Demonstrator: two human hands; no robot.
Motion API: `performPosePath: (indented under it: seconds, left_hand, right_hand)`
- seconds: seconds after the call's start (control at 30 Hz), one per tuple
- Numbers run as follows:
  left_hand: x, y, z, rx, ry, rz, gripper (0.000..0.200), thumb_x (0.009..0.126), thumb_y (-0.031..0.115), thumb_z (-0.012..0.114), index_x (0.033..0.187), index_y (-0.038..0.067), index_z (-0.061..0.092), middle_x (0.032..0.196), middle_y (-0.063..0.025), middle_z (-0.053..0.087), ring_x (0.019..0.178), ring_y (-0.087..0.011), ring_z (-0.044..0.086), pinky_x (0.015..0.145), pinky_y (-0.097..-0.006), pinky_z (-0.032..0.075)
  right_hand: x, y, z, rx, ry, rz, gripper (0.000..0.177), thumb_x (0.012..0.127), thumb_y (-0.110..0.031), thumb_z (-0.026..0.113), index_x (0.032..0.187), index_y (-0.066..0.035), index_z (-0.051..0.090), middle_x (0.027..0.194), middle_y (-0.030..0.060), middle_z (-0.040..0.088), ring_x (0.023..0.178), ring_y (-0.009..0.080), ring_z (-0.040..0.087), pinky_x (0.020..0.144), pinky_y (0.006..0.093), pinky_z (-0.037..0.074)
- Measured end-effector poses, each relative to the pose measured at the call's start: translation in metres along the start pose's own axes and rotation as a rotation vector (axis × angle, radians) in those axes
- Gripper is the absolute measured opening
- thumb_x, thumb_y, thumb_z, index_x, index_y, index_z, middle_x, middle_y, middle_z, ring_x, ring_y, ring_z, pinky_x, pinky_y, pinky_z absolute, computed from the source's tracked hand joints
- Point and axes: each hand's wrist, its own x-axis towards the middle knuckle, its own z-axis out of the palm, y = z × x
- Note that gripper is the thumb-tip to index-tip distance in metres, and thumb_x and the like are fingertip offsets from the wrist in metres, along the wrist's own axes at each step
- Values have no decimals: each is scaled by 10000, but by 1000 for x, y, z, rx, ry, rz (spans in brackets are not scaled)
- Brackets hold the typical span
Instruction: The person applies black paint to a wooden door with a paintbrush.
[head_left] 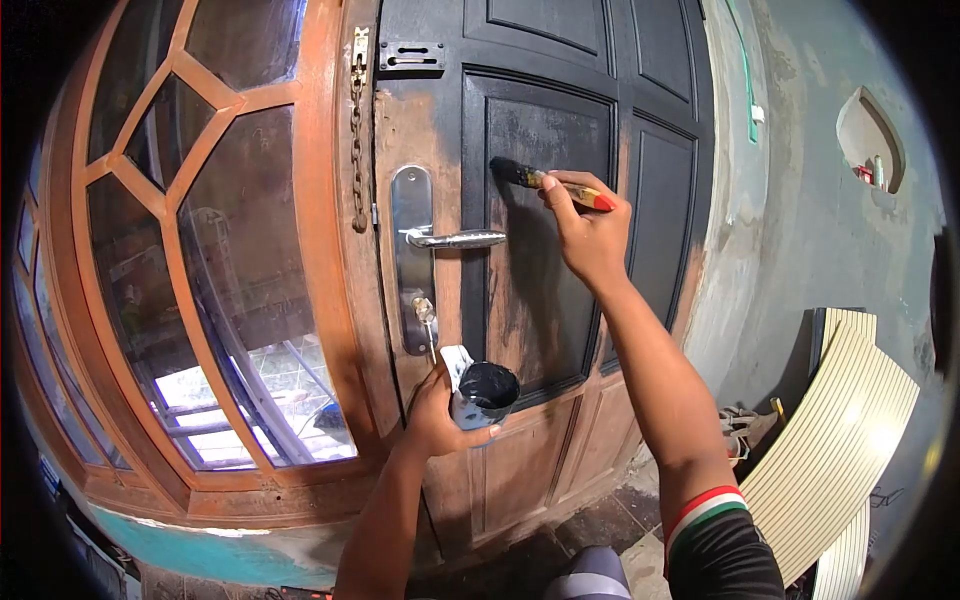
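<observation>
My right hand (592, 225) is closed around the handle of a paintbrush (560, 187) with a red tip. Its dark bristles touch the panel of a wooden door (545, 130). Black paint covers the upper part of that door, while bare brown wood shows lower down and near the lock. Lower left, my left hand (440, 415) grips a cup of black paint (486, 392), with a white cloth or paper piece (457, 362) at its rim. Just above the cup are the metal door handle (456, 239) and a key (424, 308) in the lock plate.
An orange-brown window frame (320, 250) with glass panes stands left of the door. A chain (358, 150) hangs between them. Cream ribbed panels (830, 440) lean against the grey wall (800, 230) at right, below a small niche (868, 145) holding items.
</observation>
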Motion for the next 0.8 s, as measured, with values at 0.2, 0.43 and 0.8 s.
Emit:
performPosePath:
  seconds: [0.2, 0.43, 0.8]
  left_hand:
    - [1, 9, -5, 12, -33, -103, 902, 649, 408, 984, 1387, 31, 628, 1317, -208, 674, 1221, -416, 675, 1070, -483, 529]
    - [0, -1, -3, -120, -98, -171, 856, 638, 410, 969, 1355, 57, 662, 1277, -175, 706, 1206, -376, 692, 1072, -472, 534]
    - [-79, 12, 30, -81, -6, -298, 831, 695, 297, 996, 1375, 24, 605, 1294, -161, 720, 1221, -326, 697, 1096, -454, 529]
  right_hand:
    - [-136, 21, -24, -65, -349, 105, 170, 1006, -165, 803, 1000, 4, 816, 966, 171, 822, 869, 211, 788, 801, 349, 600]
    - [-106, 7, -22, -60, -464, 397, 245, 987, -269, 803, 1007, -27, 833, 920, 82, 820, 849, 133, 743, 800, 328, 581]
    - [-169, 25, 28, 111, 30, 289, 178, 1010, -159, 812, 1110, -14, 837, 1054, 145, 846, 967, 218, 810, 868, 339, 609]
